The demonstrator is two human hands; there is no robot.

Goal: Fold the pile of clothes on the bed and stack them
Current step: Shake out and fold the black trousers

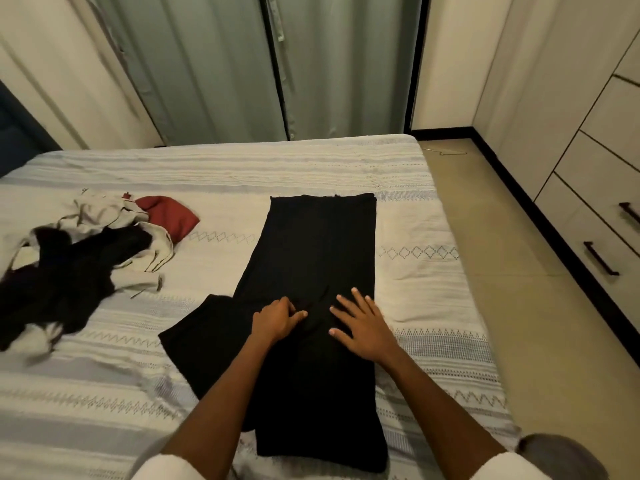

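Lying under both hands: black trousers (311, 271).

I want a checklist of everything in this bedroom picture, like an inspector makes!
Surface: striped bedspread, wrinkled.
Job's things: black trousers spread flat; unfolded pile at left with a red garment.
Clutter: wire hanger on the floor.
Grips: left hand with fingers curled on the trousers; right hand flat, pressing them.
Cables: nothing seen.
Surroundings: green curtains, drawers at right.
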